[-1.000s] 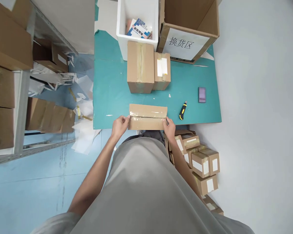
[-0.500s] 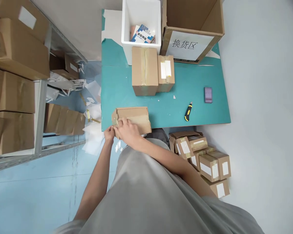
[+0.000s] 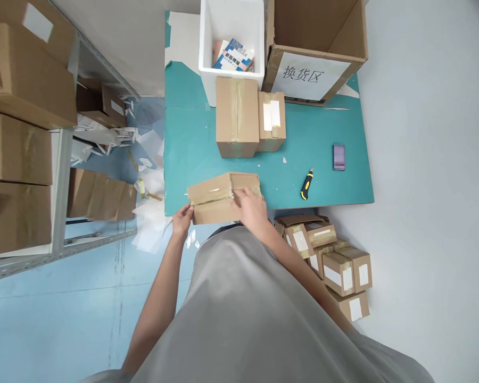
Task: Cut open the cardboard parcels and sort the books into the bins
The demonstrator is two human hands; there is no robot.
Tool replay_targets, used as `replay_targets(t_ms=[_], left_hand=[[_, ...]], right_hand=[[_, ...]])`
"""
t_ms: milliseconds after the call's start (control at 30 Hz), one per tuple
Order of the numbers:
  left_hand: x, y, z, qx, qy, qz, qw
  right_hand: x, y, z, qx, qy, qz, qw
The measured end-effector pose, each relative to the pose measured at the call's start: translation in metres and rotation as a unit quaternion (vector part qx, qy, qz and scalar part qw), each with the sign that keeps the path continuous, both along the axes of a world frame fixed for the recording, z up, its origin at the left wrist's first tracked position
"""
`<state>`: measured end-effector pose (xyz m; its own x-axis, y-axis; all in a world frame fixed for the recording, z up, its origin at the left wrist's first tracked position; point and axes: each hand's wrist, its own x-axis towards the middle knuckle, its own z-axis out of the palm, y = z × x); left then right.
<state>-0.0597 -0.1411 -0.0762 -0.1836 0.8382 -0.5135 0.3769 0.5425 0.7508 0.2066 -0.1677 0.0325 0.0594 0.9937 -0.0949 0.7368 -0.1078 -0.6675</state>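
Note:
At the front edge of the table a brown cardboard box (image 3: 212,196) lies tilted, its taped flaps folded out toward the left and a tape seam across them. My left hand (image 3: 182,219) pinches the flap's left end between thumb and fingers. My right hand (image 3: 252,208) is over the box's right part, its curled fingers at the taped fold; the fingertips are slightly blurred. The inside of the box is hidden from me.
Two taped boxes (image 3: 237,118) stand behind, before a white foam bin (image 3: 231,80) holding books and a large labelled carton (image 3: 311,74). A utility knife (image 3: 307,184) and a phone (image 3: 338,157) lie right. Shelves (image 3: 62,191) and floor boxes (image 3: 339,271) flank the table.
The box has turned, and its flaps now stretch out to the left. My right hand has moved right along it; my left hand stays at the left end.

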Motion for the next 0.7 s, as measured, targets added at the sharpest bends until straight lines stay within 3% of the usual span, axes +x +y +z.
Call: replay_targets(t_ms=[67, 133, 267, 400, 567, 700], left_hand=[[0.008, 0.005, 0.001, -0.014, -0.074, 0.018, 0.997], [0.024, 0.014, 0.003, -0.017, -0.122, -0.005, 0.992], [0.063, 0.029, 0.010, 0.003, -0.083, -0.065, 0.994], [0.080, 0.037, 0.021, 0.041, 0.003, -0.101, 0.994], [0.080, 0.038, 0.035, 0.126, -0.013, -0.096, 0.987], [0.089, 0.028, 0.023, 0.100, 0.016, -0.049, 0.994]], right_hand=[[0.043, -0.003, -0.019, -0.001, 0.004, -0.048, 0.999], [0.084, -0.003, -0.040, -0.005, 0.032, -0.098, 0.995], [0.137, 0.003, -0.074, -0.063, 0.129, -0.179, 0.973], [0.148, 0.008, -0.080, -0.041, 0.149, -0.180, 0.972], [0.150, 0.004, -0.074, 0.053, 0.151, -0.155, 0.975], [0.157, -0.012, -0.091, 0.047, 0.153, -0.150, 0.976]])
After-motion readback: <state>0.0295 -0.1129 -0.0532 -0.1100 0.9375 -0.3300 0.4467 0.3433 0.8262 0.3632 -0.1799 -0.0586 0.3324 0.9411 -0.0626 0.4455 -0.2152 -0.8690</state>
